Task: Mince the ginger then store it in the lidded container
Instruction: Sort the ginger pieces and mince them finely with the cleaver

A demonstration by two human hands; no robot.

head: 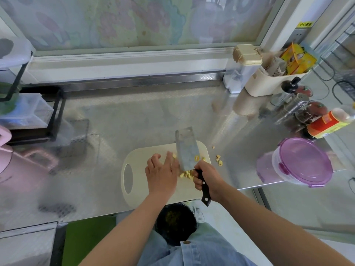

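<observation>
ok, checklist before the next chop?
1. Right hand grips cleaver handle: ok.
2. Left hand fingers clear of the edge: cannot tell; they lie straight against the blade's flat.
3. Ginger pile on cutting board at the blade: ok.
4. All ginger on the board: not ok; stray pieces lie on the counter to its right.
5. Container open for storing: not ok; purple lid is on.
</observation>
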